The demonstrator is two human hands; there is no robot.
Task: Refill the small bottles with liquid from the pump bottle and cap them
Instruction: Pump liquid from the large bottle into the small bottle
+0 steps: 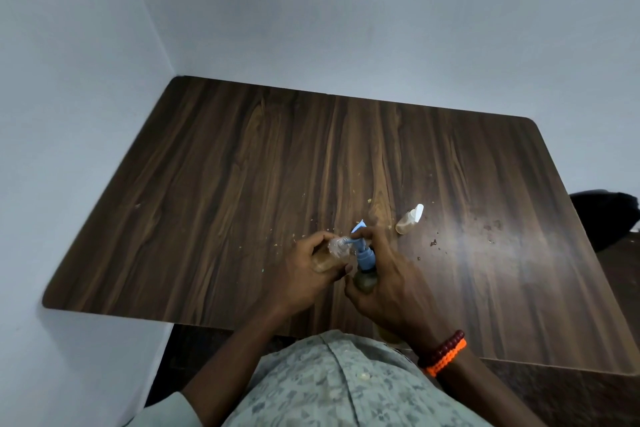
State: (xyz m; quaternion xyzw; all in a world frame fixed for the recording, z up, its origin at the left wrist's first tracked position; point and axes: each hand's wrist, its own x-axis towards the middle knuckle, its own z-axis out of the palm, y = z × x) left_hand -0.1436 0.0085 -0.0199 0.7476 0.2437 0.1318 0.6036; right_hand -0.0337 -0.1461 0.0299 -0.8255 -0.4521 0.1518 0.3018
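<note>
My left hand [304, 269] is shut on a small clear bottle [90, 253] tilted on its side, its open neck facing right and some amber liquid inside. My right hand [388, 279] grips the pump bottle [365, 279], which has a blue pump head [467, 255]; a finger rests on top of the pump. The blue nozzle points left into the small bottle's neck. Both are held above the near middle of the wooden table [242, 166]. A second small bottle [408, 220] with a white cap lies on its side on the table, just beyond my right hand.
The table sits in a corner with pale walls behind and to the left. Crumbs and dark specks [433, 243] are scattered right of my hands. A dark object [606, 215] lies past the table's right edge. Red and orange bracelets [445, 354] circle my right wrist.
</note>
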